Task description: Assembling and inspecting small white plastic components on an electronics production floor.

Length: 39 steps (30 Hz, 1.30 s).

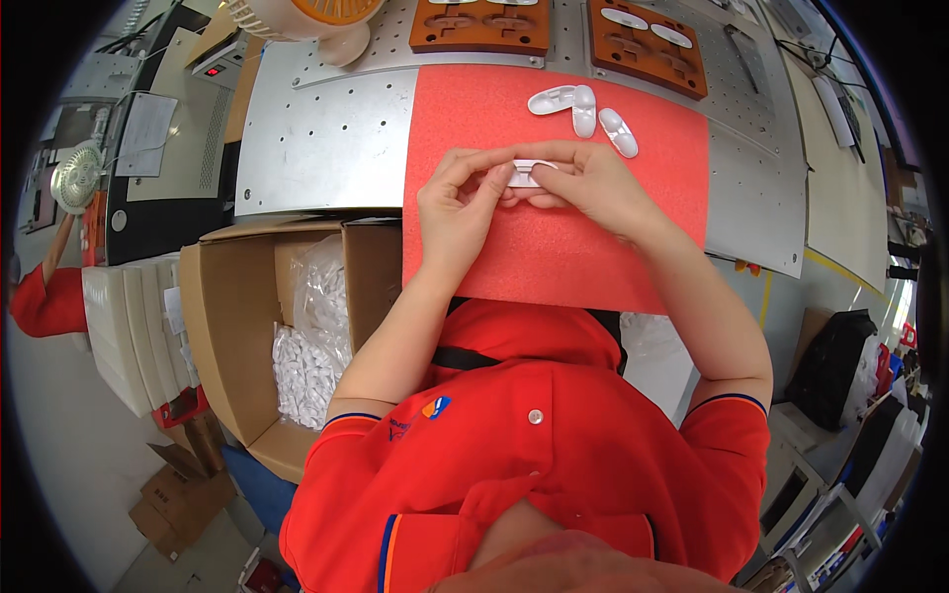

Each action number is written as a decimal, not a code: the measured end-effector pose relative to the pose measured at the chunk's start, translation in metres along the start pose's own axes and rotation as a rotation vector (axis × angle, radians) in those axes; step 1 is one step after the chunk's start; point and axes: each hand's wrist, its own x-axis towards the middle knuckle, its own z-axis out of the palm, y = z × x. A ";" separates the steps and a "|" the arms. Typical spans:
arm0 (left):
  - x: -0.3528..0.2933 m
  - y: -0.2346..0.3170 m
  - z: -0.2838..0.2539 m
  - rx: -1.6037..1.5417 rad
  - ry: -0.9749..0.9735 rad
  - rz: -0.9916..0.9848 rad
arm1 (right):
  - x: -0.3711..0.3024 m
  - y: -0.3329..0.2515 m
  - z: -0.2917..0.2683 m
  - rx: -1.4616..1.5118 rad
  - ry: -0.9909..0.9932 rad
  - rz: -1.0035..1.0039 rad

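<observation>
White part (523,173) | pinched: left hand (459,195), right hand (599,185) | over red mat (554,252)

- Left hand (458,201) and right hand (598,186) are partly covering a white part (524,179).
- The top edge is cutting off a fan (306,22) and a brown block (480,42).
- Bagged pieces (304,376) are looking too small to identify.
- Only a co-worker's arm (59,245) and sleeve (51,302) are showing.

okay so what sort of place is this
Likely an assembly workshop: a metal bench with holes, brown blocks holding white pieces, and a cardboard box with bagged white parts.
</observation>
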 end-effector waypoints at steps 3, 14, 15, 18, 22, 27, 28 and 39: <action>0.000 -0.007 0.001 0.294 -0.008 0.234 | 0.002 -0.002 -0.009 -0.080 -0.036 0.086; 0.003 -0.008 0.000 0.287 0.001 0.197 | 0.004 0.008 -0.011 0.014 -0.024 0.101; 0.003 -0.010 -0.001 0.332 -0.010 0.225 | 0.003 0.007 -0.011 0.010 -0.020 0.120; 0.003 -0.013 -0.003 0.311 -0.014 0.167 | 0.003 0.008 -0.010 0.036 -0.023 0.139; 0.003 -0.006 0.001 0.158 -0.015 0.064 | 0.004 0.008 -0.013 0.083 -0.044 0.155; 0.003 -0.011 -0.004 0.304 -0.040 0.098 | 0.001 0.001 -0.008 0.050 -0.009 0.173; 0.003 -0.010 -0.003 0.303 -0.043 0.098 | 0.001 0.001 -0.009 0.043 -0.014 0.180; 0.007 -0.009 -0.006 0.063 -0.019 -0.036 | -0.002 -0.005 -0.009 0.159 -0.123 0.170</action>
